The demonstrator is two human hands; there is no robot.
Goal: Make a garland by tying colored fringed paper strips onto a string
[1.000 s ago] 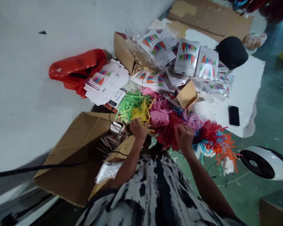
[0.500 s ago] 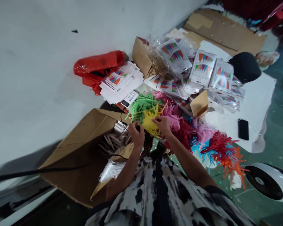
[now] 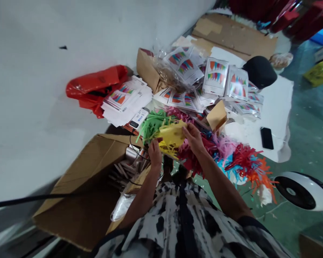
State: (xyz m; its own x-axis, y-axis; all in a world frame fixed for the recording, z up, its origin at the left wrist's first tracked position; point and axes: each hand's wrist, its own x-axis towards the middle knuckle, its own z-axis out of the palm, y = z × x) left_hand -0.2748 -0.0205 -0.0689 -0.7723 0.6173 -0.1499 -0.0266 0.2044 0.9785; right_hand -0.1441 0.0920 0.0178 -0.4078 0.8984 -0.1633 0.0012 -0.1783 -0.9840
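A yellow fringed paper tassel [image 3: 172, 134] is stretched between my two hands, its upper part spread flat and its cut strips hanging loose. My right hand [image 3: 193, 138] pinches its right edge between thumb and fingers. At the lower left of the yellow paper, my left hand [image 3: 155, 152] has its fingers closed on the strips. A green tassel [image 3: 153, 123] lies just behind my left hand. Beyond my right forearm lie dark red fringe [image 3: 208, 145], a pink tassel [image 3: 226, 145], a red tassel [image 3: 242, 157], blue fringe [image 3: 227, 166] and an orange tassel [image 3: 265, 175].
An open cardboard box [image 3: 78, 186] stands at my left, with a black cable across it. Packaged tassel garlands [image 3: 215, 77] are piled ahead. A red plastic bag [image 3: 97, 84], a white power strip [image 3: 139, 118], a phone [image 3: 266, 138] and a white-and-black round appliance [image 3: 303, 190] lie around.
My right hand has moved slightly up and right, drawing the yellow paper out flatter and wider. The camera view has shifted, so the surroundings sit further left.
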